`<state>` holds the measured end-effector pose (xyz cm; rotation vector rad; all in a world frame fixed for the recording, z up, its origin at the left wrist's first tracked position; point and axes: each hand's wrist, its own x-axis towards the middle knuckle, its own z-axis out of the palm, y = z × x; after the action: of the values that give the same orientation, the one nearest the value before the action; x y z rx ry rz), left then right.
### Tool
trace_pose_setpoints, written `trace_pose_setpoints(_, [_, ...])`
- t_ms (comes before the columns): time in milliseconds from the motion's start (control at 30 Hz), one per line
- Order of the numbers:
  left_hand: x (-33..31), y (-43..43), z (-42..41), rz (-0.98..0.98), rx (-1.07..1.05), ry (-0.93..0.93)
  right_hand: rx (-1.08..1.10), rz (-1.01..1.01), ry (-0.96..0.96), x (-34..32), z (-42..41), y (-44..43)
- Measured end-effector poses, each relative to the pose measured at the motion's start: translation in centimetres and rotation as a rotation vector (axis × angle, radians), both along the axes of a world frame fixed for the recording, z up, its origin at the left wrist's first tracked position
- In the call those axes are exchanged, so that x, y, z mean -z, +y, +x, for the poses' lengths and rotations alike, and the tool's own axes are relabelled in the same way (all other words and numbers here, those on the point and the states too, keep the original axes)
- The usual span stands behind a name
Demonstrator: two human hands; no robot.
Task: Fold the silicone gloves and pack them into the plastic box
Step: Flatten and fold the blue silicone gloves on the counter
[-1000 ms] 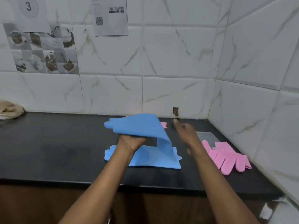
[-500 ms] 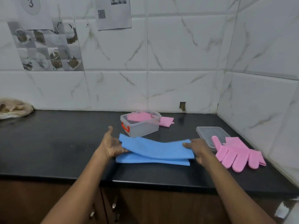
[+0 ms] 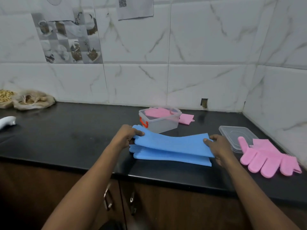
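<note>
Two blue silicone gloves lie stacked on the black counter. The upper blue glove point(image 3: 172, 142) is held at its finger end by my left hand point(image 3: 126, 136) and at its cuff end by my right hand point(image 3: 217, 146). The lower blue glove point(image 3: 166, 156) lies flat beneath it. Behind them stands the clear plastic box point(image 3: 162, 124) with an orange latch and a pink glove point(image 3: 157, 112) inside, its cuff hanging over the right rim. A pair of pink gloves point(image 3: 269, 159) lies at the right, partly on the clear lid point(image 3: 235, 135).
The tiled walls meet in a corner at the right. A plastic bag point(image 3: 33, 99) with food sits at the back left, and a white object point(image 3: 7, 122) lies at the left edge. Cabinet door handles point(image 3: 108, 198) are below the counter's front edge point(image 3: 166, 177).
One second ago my left hand held the upper blue glove raised in the air. It now lies lengthwise over the other blue glove, with a hand at each end.
</note>
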<state>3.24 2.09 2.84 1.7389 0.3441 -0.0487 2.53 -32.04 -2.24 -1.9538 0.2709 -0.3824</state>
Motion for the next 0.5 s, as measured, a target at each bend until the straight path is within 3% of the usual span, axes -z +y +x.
trace_pose_setpoints(133, [1.9, 1.0, -0.8, -0.025, -0.007, 0.078, 0.016, -0.059, 0.097, 1.7, -0.7, 0.6])
trace_pose_setpoints(233, [2.4, 1.5, -0.7, -0.043, -0.033, -0.005, 0.054, -0.109, 0.091, 1.1, -0.8, 0.8])
trace_pose_setpoints(367, [3.1, 0.5, -0.7, 0.241, -0.064, -0.183, 0.117, -0.255, 0.079, 1.0, -1.3, 0.2])
trace_pose_setpoints(500, [3.7, 1.0, -0.8, 0.359, -0.134, -0.251, 0.090, -0.410, 0.142, 0.3, -1.1, 2.1])
